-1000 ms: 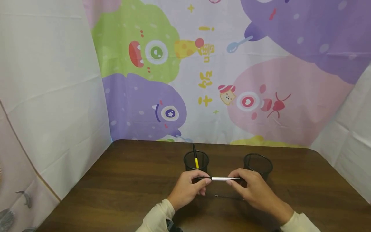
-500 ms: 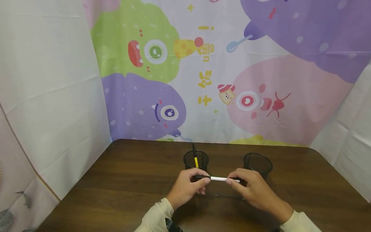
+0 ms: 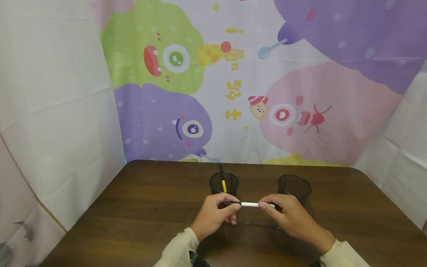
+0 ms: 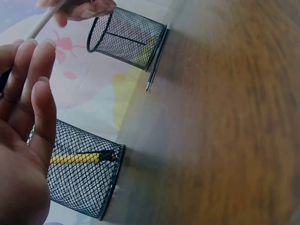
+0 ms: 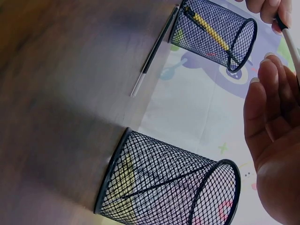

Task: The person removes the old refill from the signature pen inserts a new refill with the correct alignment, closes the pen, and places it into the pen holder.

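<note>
In the head view, a pen (image 3: pixel 249 204) with a white barrel and a black end is held level between both hands over the table. My left hand (image 3: pixel 215 214) pinches its black end between thumb and fingers. Thumb and fingers of my right hand (image 3: pixel 293 217) pinch the white barrel, hiding part of it. Below the hands a thin pen refill (image 3: pixel 261 225) lies on the table; the right wrist view shows this refill (image 5: pixel 154 52) as dark along most of its length, with a clear end.
Behind my left hand stands a black mesh pen cup (image 3: pixel 238 185) with a yellow-and-black pen (image 3: pixel 224 183) leaning in it. A second mesh cup (image 3: pixel 301 198), with no pen showing inside, stands behind my right hand. A patterned cloth (image 3: pixel 240 144) hangs along the table's back edge.
A second ago a thin dark tip stuck out past the white barrel at my right fingers; now white shows there instead. The grips stay alike, and the head view has shifted slightly.
</note>
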A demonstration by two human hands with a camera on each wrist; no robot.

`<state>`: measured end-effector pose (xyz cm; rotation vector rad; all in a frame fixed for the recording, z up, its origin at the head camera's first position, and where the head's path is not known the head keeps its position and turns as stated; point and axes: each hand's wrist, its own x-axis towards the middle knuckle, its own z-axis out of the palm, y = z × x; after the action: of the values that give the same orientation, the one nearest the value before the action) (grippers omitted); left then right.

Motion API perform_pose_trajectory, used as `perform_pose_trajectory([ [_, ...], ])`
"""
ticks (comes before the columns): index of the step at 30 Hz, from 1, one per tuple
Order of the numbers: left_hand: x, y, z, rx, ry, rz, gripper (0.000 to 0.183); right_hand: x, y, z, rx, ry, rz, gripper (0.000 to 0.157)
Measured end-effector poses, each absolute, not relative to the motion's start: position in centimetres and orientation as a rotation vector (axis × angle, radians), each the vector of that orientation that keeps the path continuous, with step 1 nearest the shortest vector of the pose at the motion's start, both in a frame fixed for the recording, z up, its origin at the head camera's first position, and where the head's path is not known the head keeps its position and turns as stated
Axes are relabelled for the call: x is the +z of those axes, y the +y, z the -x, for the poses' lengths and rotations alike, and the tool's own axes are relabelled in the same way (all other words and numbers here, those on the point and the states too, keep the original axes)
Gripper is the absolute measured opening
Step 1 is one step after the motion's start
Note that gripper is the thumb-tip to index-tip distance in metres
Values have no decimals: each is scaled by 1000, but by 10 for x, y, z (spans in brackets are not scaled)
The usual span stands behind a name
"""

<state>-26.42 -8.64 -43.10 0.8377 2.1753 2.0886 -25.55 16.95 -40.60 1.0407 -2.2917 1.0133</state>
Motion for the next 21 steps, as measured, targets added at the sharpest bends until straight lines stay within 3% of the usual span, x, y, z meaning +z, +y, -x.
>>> perform_pose_trajectory([
  [11,-431,-88,265,2121,2153,-835,18,-406,168,256,1086,-2312,-996,24],
  [21,-432,-86,264,2097,2149,-827,18,-406,169,255,1039,-2306,-995,17],
])
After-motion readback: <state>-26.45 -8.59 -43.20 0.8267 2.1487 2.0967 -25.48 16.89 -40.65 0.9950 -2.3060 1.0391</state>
